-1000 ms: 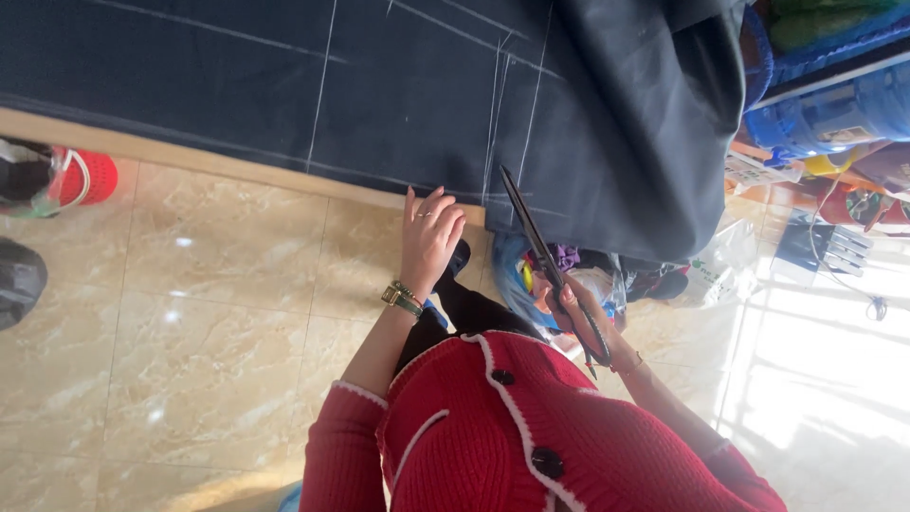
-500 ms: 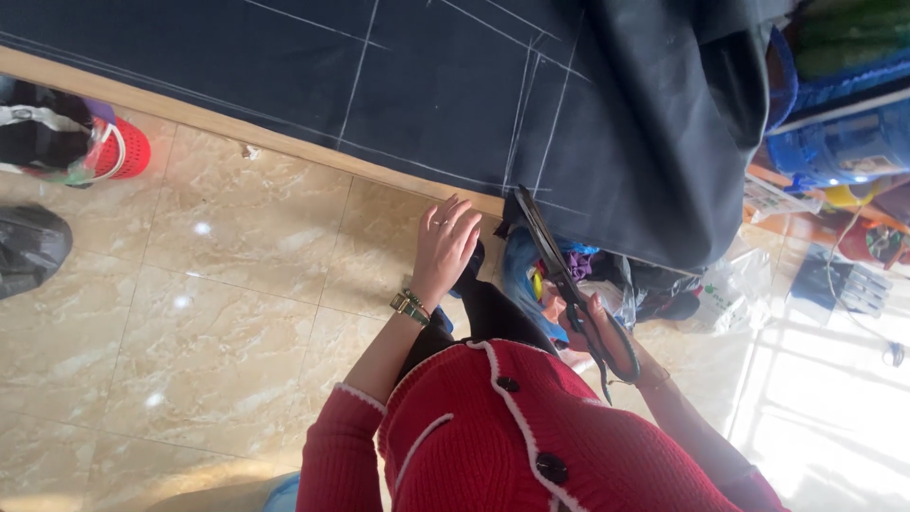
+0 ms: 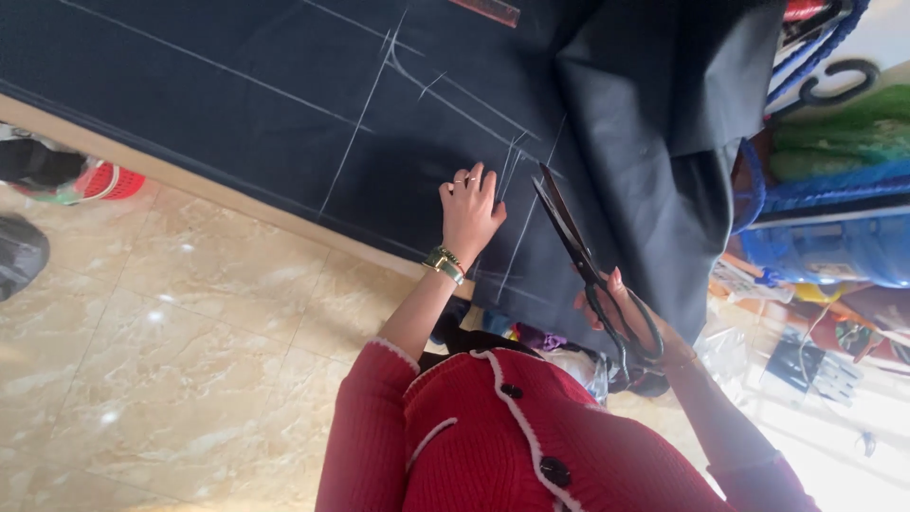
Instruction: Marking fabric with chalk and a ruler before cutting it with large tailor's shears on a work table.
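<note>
Table (image 3: 237,204) under dark (chalk-lined) cloth (image 3: 284,85)

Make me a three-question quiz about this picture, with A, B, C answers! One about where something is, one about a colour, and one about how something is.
1. Where does the left hand rest?
A. flat on the dark cloth
B. on the floor
C. on the red basket

2. What colour are the drawn lines on the cloth?
A. red
B. white
C. green

3. How are the scissors in the right hand?
A. lying on the floor
B. shut tight
C. blades a little apart

Answers:
1 A, the fingers spread on the cloth beside the lines.
2 B, pale chalk-like strokes show on the dark fabric.
3 C, a narrow gap shows between the blade tips.
</note>
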